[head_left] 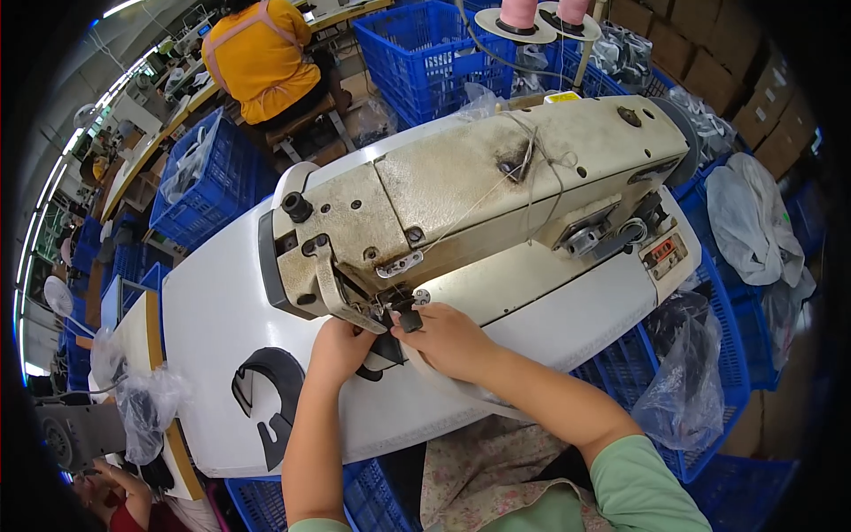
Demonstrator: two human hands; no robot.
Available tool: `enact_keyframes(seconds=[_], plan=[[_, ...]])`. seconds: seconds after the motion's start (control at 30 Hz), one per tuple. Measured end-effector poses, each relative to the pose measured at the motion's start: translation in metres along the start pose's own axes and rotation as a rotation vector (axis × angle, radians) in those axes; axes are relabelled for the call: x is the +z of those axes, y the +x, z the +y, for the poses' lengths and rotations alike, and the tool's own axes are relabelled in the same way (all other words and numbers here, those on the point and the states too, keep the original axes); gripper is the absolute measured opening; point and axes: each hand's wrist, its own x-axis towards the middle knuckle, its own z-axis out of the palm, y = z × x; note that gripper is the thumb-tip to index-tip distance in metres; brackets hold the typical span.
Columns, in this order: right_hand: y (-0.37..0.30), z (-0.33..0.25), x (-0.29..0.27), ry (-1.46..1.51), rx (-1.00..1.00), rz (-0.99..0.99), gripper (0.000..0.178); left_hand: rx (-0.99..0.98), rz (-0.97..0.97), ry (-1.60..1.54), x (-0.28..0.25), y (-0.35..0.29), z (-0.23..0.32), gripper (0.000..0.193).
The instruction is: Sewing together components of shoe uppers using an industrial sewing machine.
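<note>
A cream industrial sewing machine [470, 195] stands on a white table. Both my hands are close to its needle area. My left hand [342, 348] is closed with its fingertips on a black piece of material [386, 351] beside the presser foot. Just right of the needle, my right hand [446, 341] is closed, thumb and fingers pinched together near a small dark block; its fingertips seem to be on the same black piece, partly hidden. A pale narrow strip [434, 374] runs from under my right hand toward my lap. Curved black cut pieces [277, 390] lie left of my left forearm.
The white tabletop [213, 293] surrounds the machine. Blue crates [425, 62] stand behind, and another blue crate [727, 355] with clear plastic bags is at the right. Pink thread cones [519, 13] sit at the back. A person in orange [257, 62] sits beyond the table.
</note>
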Motion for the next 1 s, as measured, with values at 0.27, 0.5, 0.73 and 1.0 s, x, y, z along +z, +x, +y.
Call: enact_keyframes(seconds=[0.27,0.5,0.73,1.0], plan=[[-0.001,0.004,0.007,0.095,0.014,0.040,0.024,-0.022,0.013,0.092,0.002,0.002,-0.004,0.019],[0.001,0.004,0.010,0.057,0.028,0.038,0.018,-0.041,0.041,0.108,0.003,0.003,0.000,0.019],[0.002,0.000,0.004,0.058,0.053,0.033,0.016,-0.047,0.003,0.135,0.001,0.003,0.002,0.022],[0.004,-0.003,0.000,-0.005,0.015,0.071,0.016,0.017,0.080,0.186,0.007,0.001,-0.004,0.028]])
